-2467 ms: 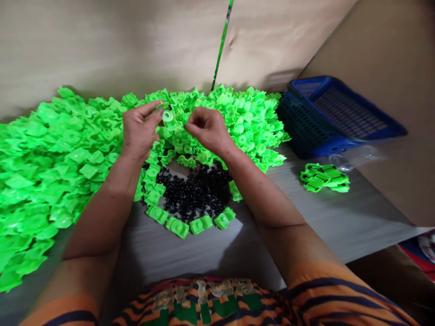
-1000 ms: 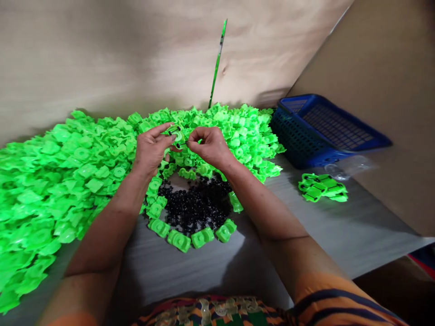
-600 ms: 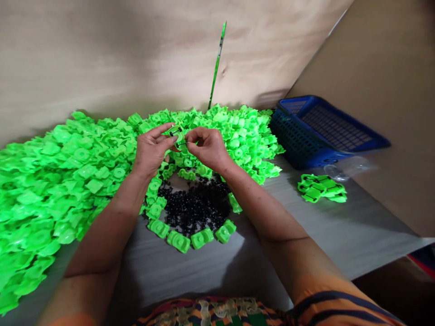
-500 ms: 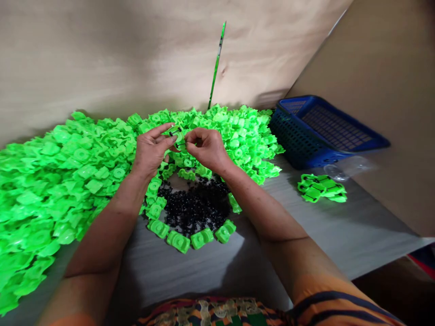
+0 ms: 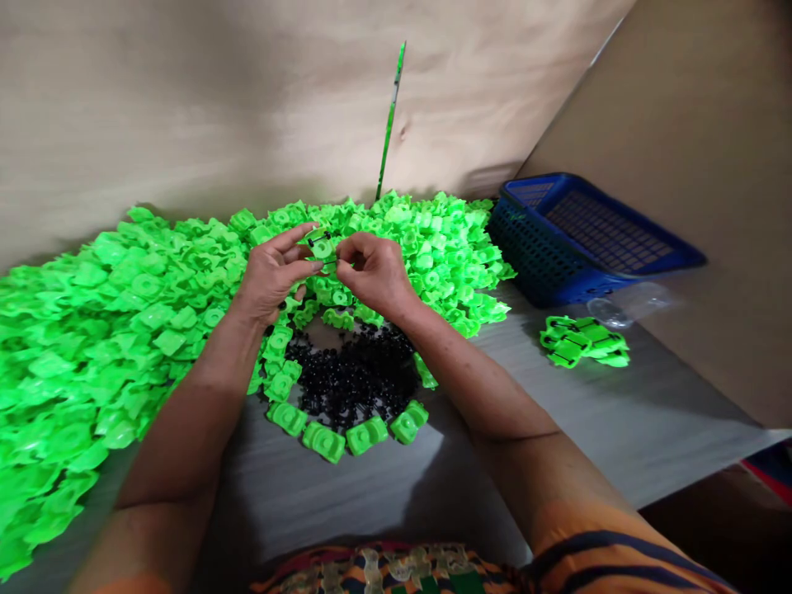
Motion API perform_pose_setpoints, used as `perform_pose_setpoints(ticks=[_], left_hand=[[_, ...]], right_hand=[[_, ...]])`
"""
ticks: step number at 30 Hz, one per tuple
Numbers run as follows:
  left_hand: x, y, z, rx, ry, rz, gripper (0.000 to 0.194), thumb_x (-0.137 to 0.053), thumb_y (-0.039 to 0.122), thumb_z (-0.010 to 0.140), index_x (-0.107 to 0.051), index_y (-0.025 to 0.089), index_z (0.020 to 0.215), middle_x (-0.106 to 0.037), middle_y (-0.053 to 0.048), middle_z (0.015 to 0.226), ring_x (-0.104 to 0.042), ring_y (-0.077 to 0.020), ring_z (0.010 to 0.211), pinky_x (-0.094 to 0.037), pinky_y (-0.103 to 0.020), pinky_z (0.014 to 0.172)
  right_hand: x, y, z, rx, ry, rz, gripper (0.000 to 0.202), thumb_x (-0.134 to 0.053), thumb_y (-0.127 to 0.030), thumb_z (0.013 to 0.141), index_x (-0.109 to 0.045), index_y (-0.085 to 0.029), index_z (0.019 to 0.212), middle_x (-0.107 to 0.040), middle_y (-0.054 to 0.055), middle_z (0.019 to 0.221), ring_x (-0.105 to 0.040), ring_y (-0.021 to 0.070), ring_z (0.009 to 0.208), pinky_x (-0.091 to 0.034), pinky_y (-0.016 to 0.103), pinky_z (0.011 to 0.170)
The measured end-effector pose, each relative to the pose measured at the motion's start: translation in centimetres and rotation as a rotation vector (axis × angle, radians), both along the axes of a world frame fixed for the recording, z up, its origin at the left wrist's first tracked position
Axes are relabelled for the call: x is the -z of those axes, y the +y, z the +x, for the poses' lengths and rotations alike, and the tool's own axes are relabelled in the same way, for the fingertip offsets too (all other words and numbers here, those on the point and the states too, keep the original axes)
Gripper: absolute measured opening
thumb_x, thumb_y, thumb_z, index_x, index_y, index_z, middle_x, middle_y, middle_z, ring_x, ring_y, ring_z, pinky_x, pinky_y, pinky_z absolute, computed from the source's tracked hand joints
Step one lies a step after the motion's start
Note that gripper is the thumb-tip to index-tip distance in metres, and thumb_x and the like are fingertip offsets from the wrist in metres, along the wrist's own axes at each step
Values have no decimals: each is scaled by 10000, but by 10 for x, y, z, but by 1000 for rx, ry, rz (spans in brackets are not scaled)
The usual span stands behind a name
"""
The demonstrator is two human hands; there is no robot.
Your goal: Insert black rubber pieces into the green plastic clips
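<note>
Green car (image 5: 322, 248) now against second axle (image 5: 330, 262)

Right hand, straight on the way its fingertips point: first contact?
Probably the green car body held in the left hand, right by the black axle at the right hand's fingertips. Depth is hard to judge from this single view.
</note>
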State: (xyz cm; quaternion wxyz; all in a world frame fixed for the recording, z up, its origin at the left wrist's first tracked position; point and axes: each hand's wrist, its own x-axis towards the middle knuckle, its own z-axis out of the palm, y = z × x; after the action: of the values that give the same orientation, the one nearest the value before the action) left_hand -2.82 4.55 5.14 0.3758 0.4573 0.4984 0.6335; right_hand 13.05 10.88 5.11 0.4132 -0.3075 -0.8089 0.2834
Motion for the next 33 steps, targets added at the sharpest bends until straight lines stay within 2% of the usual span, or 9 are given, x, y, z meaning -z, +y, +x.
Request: perform_pose_setpoints(ticks=[4, 10, 15, 20, 24, 29, 33], left_hand=[[2, 1, -3, 15, 20, 8, 667, -927, 217, 543, -792, 224, 1196, -617, 21, 696, -565, -135, 545, -307, -225, 350], [4, 2, -5, -40, 43, 58, 615, -971, 268, 571, -802, 269, 1162, -575, 34, 686, -462, -91, 496, -308, -223, 358], [1, 0, -4, -54, 36, 68, 560, -950, 270, 589, -807, 252, 1130, -699, -9, 811, -475, -83, 508, -296, -225, 362], [3, 1, -5, -76, 66, 68, 591, -946, 275, 607, -795, 246, 1177, -680, -9, 793, -510, -106, 524, -295, -250, 387], [5, 2, -5, -99, 75, 79, 609, -952, 296, 601, -792, 230, 1184, -691, -15, 807, -525, -106, 534, -292, -239, 378], [4, 3, -1, -139, 35, 90, 626, -980, 332, 533, -814, 228, 1127, -744, -12, 828, -539, -88, 539, -303, -185, 361], [3, 5, 2, -168, 39, 150, 648, -980, 320, 491, -822, 194, 1106, -774, -20, 868, -633, -113, 631, -449, -182, 444]], right_hand=[[-1, 0, 1, -15, 14, 10, 164, -557, -91, 784, -488, -214, 702, -584, -15, 741, -503, 117, 718, -419, 280, 716], [6, 5, -1, -82, 101, -33, 135, -559, -113, 838, -531, -208, 747, -595, -11, 780, -519, 111, 726, -447, 271, 708], [18, 12, -5, -154, 211, -56, 73, -590, -169, 903, -588, -199, 837, -589, -16, 790, -543, 111, 745, -484, 269, 724], [25, 14, -4, -172, 244, -10, 54, -609, -204, 939, -622, -197, 888, -642, 2, 863, -589, 115, 785, -520, 283, 764], [30, 17, -6, -206, 278, -85, 52, -624, -237, 960, -646, -197, 935, -659, 6, 894, -616, 114, 807, -556, 273, 772], [39, 24, -11, -323, 394, -263, 238, -732, -425, 929, -649, -201, 929, -655, -10, 852, -642, 115, 791, -588, 256, 714], [41, 25, -15, -379, 534, -325, 416, -828, -589, 831, -676, -210, 905, -672, -10, 846, -651, 122, 790, -607, 258, 687]])
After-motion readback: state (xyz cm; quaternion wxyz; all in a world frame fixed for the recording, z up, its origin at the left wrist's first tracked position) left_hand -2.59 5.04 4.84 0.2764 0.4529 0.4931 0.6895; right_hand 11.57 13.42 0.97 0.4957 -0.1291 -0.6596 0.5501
